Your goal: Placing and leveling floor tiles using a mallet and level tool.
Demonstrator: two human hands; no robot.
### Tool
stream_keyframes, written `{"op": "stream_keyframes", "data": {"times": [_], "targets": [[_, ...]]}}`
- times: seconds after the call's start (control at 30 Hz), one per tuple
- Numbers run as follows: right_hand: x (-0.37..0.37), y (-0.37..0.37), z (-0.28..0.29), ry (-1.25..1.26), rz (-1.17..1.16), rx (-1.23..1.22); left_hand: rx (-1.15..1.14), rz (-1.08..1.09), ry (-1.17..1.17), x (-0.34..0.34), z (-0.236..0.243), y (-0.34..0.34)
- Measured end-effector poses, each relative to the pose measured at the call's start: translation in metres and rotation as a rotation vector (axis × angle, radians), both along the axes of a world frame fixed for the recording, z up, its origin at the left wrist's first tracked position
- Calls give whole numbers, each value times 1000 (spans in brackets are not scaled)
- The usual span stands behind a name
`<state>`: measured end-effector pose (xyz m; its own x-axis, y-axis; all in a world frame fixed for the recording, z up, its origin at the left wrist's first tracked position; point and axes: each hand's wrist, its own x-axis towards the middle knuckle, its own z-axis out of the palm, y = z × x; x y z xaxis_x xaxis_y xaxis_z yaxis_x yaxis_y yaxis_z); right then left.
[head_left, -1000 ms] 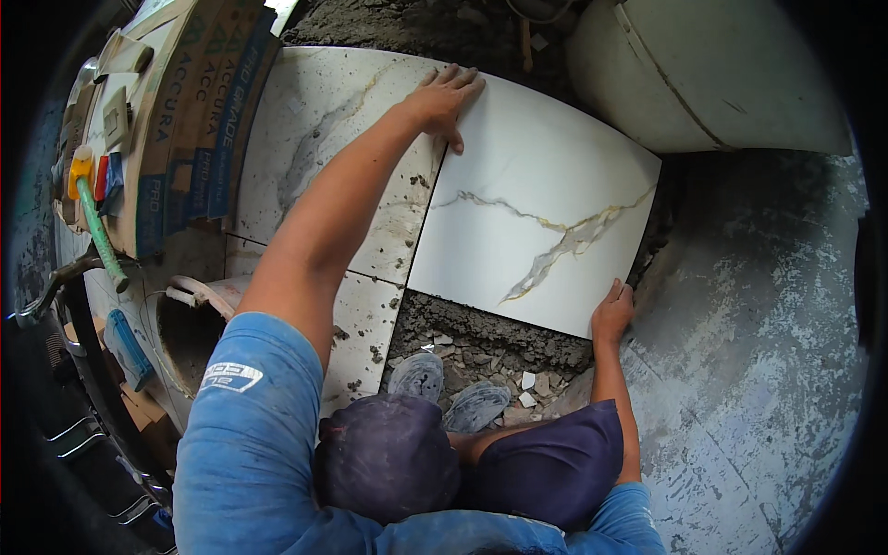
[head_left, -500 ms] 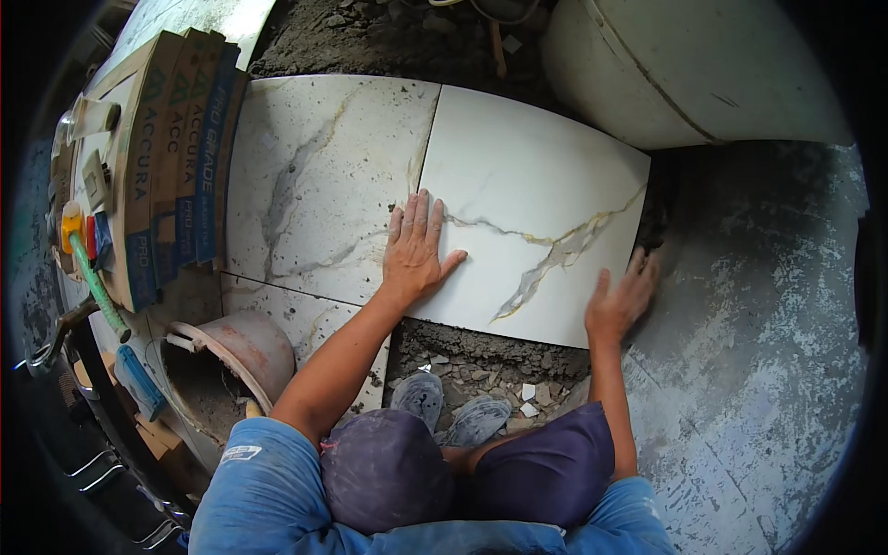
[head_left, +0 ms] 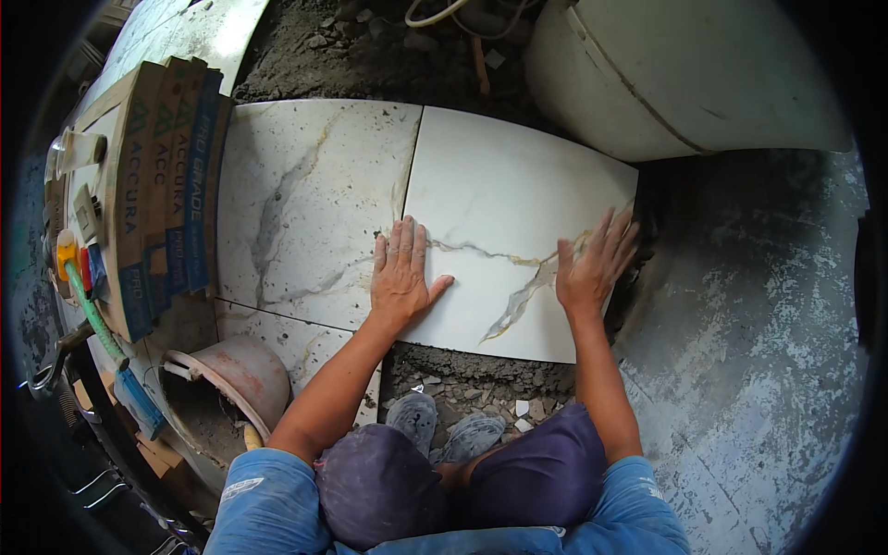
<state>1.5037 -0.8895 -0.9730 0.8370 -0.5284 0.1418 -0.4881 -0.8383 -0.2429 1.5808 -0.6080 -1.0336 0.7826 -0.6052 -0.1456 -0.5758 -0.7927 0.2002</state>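
A white marble-look floor tile (head_left: 499, 185) with grey and gold veins lies in front of me, edge to edge with a dustier matching tile (head_left: 310, 176) on its left. My left hand (head_left: 402, 285) lies flat across the seam between the two, fingers stretched out and thumb spread over the cleaner tile. Over that tile's right end is my right hand (head_left: 595, 264), fingers apart and slightly blurred; whether its palm touches the surface I cannot tell. Neither hand grips anything. Dark mortar (head_left: 481, 368) shows along the tile's near edge.
Stacked tile boxes (head_left: 153, 203) stand at the left, with a green-handled tool (head_left: 92, 310) beside them. A tipped mortar bucket (head_left: 250, 375) lies nearer. A large pale rounded container (head_left: 684, 74) borders the far right. Rubble (head_left: 527, 407) lies by my shoes; worn grey floor (head_left: 740, 370) spreads right.
My right hand has moved from beside the tile's right edge up and left onto its right end. My left hand stays flat on the seam. The whole view has shifted slightly.
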Motion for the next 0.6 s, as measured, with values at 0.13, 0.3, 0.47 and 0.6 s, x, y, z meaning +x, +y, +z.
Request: {"op": "stream_keyframes", "data": {"times": [0.13,0.3,0.47,0.6], "targets": [[32,7,-26,367,106,7,-12,-11,18,5,1,-14],[28,10,-40,375,98,20,33,17,145,1,13,-17],[33,7,-30,395,90,57,66,16,87,1,9,-14],[35,6,-28,378,110,94,44,11,52,0,4,-16]]}}
